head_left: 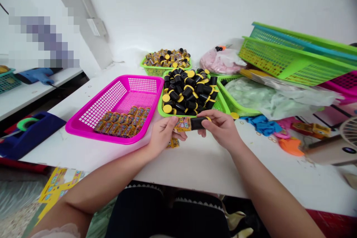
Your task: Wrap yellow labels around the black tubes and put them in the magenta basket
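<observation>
Your left hand (163, 134) pinches one yellow label (183, 123), your right hand (221, 128) pinches one black tube (198, 123); its right end is hidden.

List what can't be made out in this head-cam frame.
- Head view: print on the yellow label is too small and partly under the left hand.
- Head view: right end of the black tube is covered by the right hand.
- Head view: pixelated patch at upper left is blurred.
- Head view: stacked green baskets are cut off by the right edge.
- Head view: the crumpled plastic bag hides whatever lies beneath it.
</observation>
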Demonstrator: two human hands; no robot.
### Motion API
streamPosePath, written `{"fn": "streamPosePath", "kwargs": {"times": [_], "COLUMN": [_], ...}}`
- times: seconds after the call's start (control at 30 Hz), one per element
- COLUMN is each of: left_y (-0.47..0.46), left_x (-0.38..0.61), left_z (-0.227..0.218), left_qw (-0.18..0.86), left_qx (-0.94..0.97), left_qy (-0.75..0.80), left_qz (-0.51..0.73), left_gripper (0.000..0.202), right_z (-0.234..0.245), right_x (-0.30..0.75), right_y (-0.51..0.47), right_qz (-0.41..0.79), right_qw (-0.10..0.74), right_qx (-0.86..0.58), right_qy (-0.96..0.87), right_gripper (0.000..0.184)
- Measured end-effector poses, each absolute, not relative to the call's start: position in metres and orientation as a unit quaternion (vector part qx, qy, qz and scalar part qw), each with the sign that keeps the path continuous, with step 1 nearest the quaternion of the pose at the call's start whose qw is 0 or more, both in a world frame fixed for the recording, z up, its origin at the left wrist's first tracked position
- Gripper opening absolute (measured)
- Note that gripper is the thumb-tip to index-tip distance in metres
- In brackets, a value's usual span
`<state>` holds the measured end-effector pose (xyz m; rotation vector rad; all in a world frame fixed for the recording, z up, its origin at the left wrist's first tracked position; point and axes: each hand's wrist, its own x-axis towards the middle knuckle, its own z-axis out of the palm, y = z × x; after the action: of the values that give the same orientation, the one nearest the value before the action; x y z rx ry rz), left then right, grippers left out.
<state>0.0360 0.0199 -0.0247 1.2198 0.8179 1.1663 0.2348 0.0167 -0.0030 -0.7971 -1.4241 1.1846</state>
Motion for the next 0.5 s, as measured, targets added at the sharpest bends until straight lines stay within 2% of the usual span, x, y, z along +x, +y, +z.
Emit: {"fn": "streamPosePath", "kwargs": {"times": [0.23, 0.37, 0.43, 0.5], "left_y": [0.027, 0.032, 0.035, 0.036], "left_x": [0.028, 0.025, 0.025, 0.025], "left_z": [-0.023, -0.023, -0.023, -0.024], "left_qw": [0.488, 0.450, 0.462, 0.457], "left_qx": [0.637, 0.713, 0.714, 0.736], "left_qy": [0.364, 0.335, 0.333, 0.329], "left_qz": [0.472, 0.420, 0.407, 0.375], "left_gripper": [0.047, 0.033, 0.047, 0.054], "right_z": [0.003, 0.001, 0.001, 0.002], "right_x": [0.230, 0.237, 0.242, 0.244], "right_y": [0.015, 0.019, 0.020, 0.019], "right_qz": [0.432, 0.336, 0.291, 0.263], "right_qw": [0.504, 0.500, 0.480, 0.419], "right_qx": [-0.402, -0.406, -0.388, -0.374], "right_qy": [-0.631, -0.687, -0.731, -0.785], "right_gripper": [0.028, 0.029, 0.034, 0.039]}}
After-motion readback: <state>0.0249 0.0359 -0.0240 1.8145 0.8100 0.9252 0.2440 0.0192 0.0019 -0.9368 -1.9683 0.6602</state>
